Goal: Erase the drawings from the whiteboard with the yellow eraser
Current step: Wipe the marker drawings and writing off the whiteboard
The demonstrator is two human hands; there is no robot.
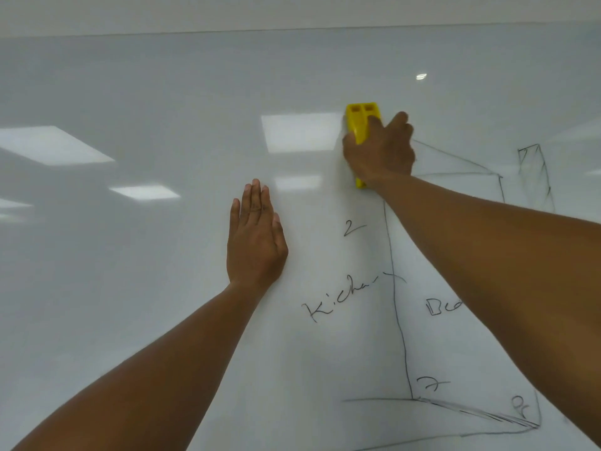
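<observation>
The glossy whiteboard [162,271] fills almost the whole view. My right hand [380,151] grips the yellow eraser [361,120] and presses it against the board at the upper middle, the eraser standing upright with its lower end poking out below my wrist. My left hand [255,236] lies flat on the board, fingers together, holding nothing. Black marker drawings [395,288] remain on the right half: a long vertical line, a house-like outline, the word "Kitchen", a "2", and letters partly hidden behind my right forearm.
The board's top edge [292,30] runs across the top of the view, with wall above it. Ceiling lights reflect as bright patches [300,131] on the board's left and middle. A small sketched box shape [535,170] sits far right.
</observation>
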